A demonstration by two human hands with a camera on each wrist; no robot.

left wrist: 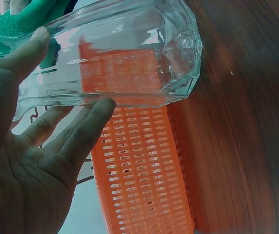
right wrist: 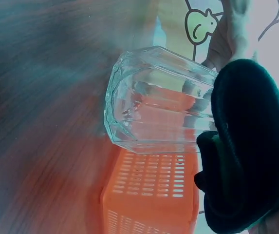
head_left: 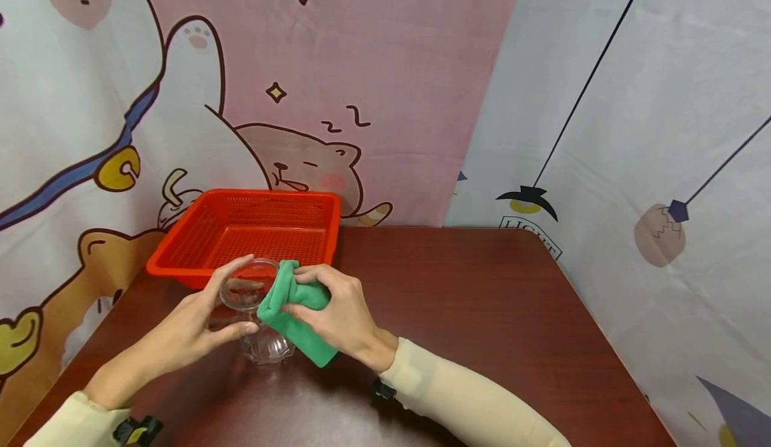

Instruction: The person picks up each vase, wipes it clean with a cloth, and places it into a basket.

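Where green cloth (head_left: pixel 295 313) drapes, glass (head_left: pixel 255 316) rim hidden.

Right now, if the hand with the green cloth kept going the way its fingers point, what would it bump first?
Probably the glass. The right hand points left, pressing the green cloth at the glass's rim; the left hand holds its far side. Depth is unclear.
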